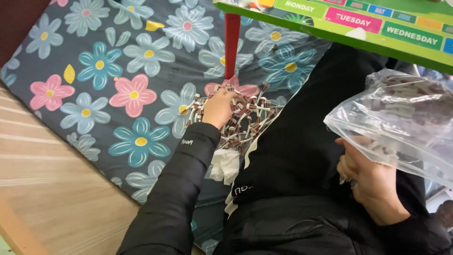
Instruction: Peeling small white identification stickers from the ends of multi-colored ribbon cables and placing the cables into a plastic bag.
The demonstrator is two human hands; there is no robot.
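Observation:
My left hand [218,107] reaches down into a pile of small white and dark red wired parts [245,122] lying on a flowered mat, its fingers curled over some of them. My right hand [365,177] holds up a clear plastic bag [406,120] that has several of the same small parts inside. Both arms wear black padded sleeves. Whether the left fingers grip any parts is hidden by the back of the hand.
The dark mat with pink, blue and white flowers [122,71] covers a wooden floor [42,189]. A crumpled white tissue [225,165] lies by my leg. A small green table top [377,33] on a red leg [231,42] stands just beyond the pile.

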